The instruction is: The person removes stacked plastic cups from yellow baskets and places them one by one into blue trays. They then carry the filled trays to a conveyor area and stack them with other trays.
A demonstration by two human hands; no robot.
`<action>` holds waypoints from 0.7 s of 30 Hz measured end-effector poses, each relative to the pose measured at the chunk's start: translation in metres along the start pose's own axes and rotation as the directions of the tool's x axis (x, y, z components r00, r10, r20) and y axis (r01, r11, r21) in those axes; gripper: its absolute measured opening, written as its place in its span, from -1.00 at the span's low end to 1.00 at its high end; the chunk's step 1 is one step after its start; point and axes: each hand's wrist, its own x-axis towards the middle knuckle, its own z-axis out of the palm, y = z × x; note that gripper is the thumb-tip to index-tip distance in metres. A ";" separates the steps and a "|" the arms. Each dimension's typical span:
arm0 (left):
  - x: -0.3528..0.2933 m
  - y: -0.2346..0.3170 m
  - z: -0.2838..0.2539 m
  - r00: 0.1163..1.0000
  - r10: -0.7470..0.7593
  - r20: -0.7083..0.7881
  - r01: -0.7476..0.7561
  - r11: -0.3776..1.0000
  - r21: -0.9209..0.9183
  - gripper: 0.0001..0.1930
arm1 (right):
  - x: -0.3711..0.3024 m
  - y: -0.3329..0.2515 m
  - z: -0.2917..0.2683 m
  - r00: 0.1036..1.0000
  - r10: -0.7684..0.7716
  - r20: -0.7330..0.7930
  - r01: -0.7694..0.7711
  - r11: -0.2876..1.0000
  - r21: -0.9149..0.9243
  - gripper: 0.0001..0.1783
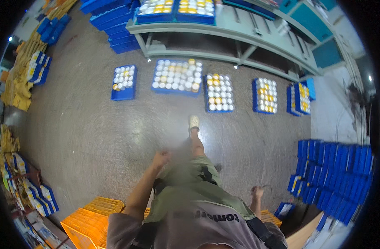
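Note:
My left hand hangs in front of my left thigh with its fingers curled, and I see nothing in it. My right hand is low at my right side, closed. A thin dark curved strand or rod sticks out from it; its kind is too small to make out. Neither hand touches a crate. On the floor ahead stand blue crates filled with white and yellow round-topped containers: a wide one, a narrow one to its left and another to its right.
More filled blue crates stand on the right, below a pale metal workbench. Stacked blue crates line the right wall. Orange crates are behind me on the left. One foot is forward on the grey floor.

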 end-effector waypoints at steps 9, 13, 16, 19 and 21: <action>0.099 0.130 -0.089 0.939 -0.074 -0.335 0.095 0.994 0.047 -0.60 | 0.164 -0.510 0.216 0.804 -0.579 0.138 0.587 0.732 -0.345 -0.61; 0.143 0.211 -0.136 0.892 0.044 -0.449 -0.030 0.999 0.040 -0.62 | 0.111 -0.728 0.330 0.511 -0.767 0.388 0.825 0.564 0.028 -0.67; 0.196 0.275 -0.180 0.877 0.141 -0.459 -0.004 0.958 0.287 -0.62 | 0.057 -0.858 0.389 0.379 -0.807 0.453 0.879 0.467 0.096 -0.67; 0.282 0.370 -0.222 0.840 0.366 -0.400 -0.152 0.867 0.474 -0.65 | 0.014 -0.965 0.434 0.309 -0.878 0.367 0.902 0.393 0.180 -0.69; 0.353 0.454 -0.235 0.735 0.568 -0.371 -0.319 0.772 0.550 -0.74 | -0.003 -1.022 0.458 0.357 -0.894 0.269 0.891 0.412 0.188 -0.71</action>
